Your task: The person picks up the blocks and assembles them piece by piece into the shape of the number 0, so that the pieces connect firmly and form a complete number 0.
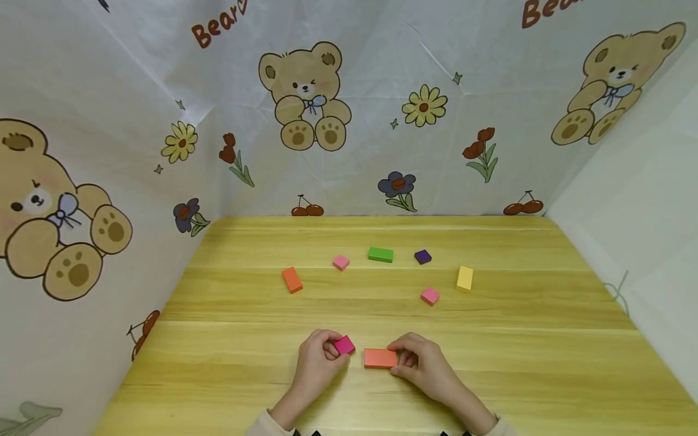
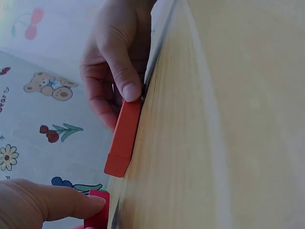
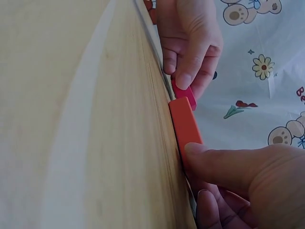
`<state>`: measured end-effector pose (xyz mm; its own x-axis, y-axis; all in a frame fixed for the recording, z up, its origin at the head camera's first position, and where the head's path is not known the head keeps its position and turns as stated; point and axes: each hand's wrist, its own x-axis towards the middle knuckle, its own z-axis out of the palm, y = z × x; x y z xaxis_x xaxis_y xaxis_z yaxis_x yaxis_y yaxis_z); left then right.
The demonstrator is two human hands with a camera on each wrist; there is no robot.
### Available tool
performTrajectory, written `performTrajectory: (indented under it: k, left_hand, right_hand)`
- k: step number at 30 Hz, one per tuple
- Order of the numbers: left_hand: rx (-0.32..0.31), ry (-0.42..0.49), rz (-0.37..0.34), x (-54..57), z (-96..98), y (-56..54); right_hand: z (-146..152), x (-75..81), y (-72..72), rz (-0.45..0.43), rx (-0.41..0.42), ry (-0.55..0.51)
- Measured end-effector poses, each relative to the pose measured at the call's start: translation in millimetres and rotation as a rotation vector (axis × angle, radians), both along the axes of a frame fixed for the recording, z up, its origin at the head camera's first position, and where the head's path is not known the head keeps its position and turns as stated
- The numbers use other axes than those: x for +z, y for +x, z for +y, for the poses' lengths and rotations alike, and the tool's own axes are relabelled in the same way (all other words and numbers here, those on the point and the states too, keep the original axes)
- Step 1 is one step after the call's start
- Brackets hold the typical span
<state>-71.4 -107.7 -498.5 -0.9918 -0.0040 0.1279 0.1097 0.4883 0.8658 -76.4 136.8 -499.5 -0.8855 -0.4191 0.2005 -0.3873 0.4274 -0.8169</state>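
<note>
My left hand (image 1: 319, 361) pinches a small magenta square block (image 1: 345, 345) between thumb and fingers, low over the wooden table. To its right, my right hand (image 1: 424, 367) pinches the right end of a longer orange-red rectangular block (image 1: 380, 358). A narrow gap separates the two blocks in the head view. In the left wrist view the orange-red block (image 2: 123, 138) shows its long side, with the magenta block (image 2: 97, 209) under my left thumb. The right wrist view shows my right thumb on the orange-red block (image 3: 185, 124), the magenta block (image 3: 185, 95) beyond it.
Farther back on the table (image 1: 245, 351) lie an orange block (image 1: 292, 280), a pink block (image 1: 341, 262), a green block (image 1: 380, 254), a purple block (image 1: 422, 257), a yellow block (image 1: 465, 278) and another pink block (image 1: 430, 296). A bear-printed cloth (image 1: 371, 163) hangs behind.
</note>
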Motion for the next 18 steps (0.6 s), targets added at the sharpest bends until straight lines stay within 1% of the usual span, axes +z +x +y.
performTrajectory:
  k: [4, 10, 14, 18]
  left_hand:
    - [-0.009, -0.011, 0.011, 0.0, 2.6, 1.3]
    - [-0.018, -0.017, 0.001, -2.0, 5.1, 2.2]
    - [-0.027, -0.027, 0.016, -4.0, 6.1, 2.1]
    - [-0.031, -0.038, 0.032, -5.1, 6.8, 1.5]
  right_hand:
    - [-0.8, 0.7, 0.0, 0.016, 0.002, -0.002]
    - [-0.7, -0.1, 1.0, 0.001, -0.002, 0.014]
    - [-0.6, -0.8, 0.5, 0.002, 0.001, 0.016]
    - [-0.4, -1.7, -0.1, 0.027, 0.006, 0.002]
